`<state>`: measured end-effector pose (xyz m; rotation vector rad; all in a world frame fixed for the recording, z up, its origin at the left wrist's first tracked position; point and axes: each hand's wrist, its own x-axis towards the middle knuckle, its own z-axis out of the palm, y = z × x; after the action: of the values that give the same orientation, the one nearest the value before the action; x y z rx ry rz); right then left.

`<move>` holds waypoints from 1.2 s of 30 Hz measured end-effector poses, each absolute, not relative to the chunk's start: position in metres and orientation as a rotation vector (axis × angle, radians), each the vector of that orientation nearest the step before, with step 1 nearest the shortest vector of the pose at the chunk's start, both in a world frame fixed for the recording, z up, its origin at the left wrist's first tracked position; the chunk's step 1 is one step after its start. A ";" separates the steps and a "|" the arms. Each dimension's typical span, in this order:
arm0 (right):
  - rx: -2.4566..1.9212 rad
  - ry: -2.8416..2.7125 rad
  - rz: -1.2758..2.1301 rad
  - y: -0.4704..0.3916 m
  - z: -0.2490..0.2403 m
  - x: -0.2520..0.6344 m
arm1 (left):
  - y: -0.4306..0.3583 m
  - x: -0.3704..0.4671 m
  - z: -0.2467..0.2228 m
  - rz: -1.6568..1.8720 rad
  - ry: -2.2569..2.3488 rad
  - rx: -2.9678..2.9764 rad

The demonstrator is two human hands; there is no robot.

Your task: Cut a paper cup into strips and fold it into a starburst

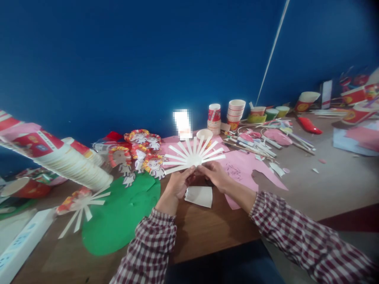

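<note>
A blue wall [133,59] is filling the background, and a brown table [213,236] is spreading in front of it. A green sheet [112,221] is lying left of the hands, with a tilted stack of paper cups [74,163] pointing down toward it. A pink sheet [242,159] bearing dark marks is lying beyond the right forearm. At centre, the white fan-shaped piece [194,157] is being held above the table; its narrow strips are already splaying apart, so the dividing is seemingly complete. A second slit piece [87,203] is resting at left, partly over the green sheet's edge. What is remaining on the held piece is not showing. The left hand [180,183] is pinching its lower edge under the thumb; the right hand [214,173] is gripping the same edge just beside it. Beneath them, a small white piece [199,196] is lying separate and unslit.
</note>
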<state>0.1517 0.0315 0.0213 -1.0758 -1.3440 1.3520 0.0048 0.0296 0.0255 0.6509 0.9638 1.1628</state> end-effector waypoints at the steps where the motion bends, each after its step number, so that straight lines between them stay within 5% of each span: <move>1: -1.085 -1.338 1.331 0.032 0.020 0.152 | 0.029 0.005 0.026 1.172 0.956 0.649; 36: -1.114 -1.317 1.236 0.033 0.016 0.151 | 0.030 0.016 0.016 1.414 0.986 0.817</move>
<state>0.1507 0.0334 0.0160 -1.1141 -1.3170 1.2364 0.0159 0.0305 0.0160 0.8172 0.9859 1.4143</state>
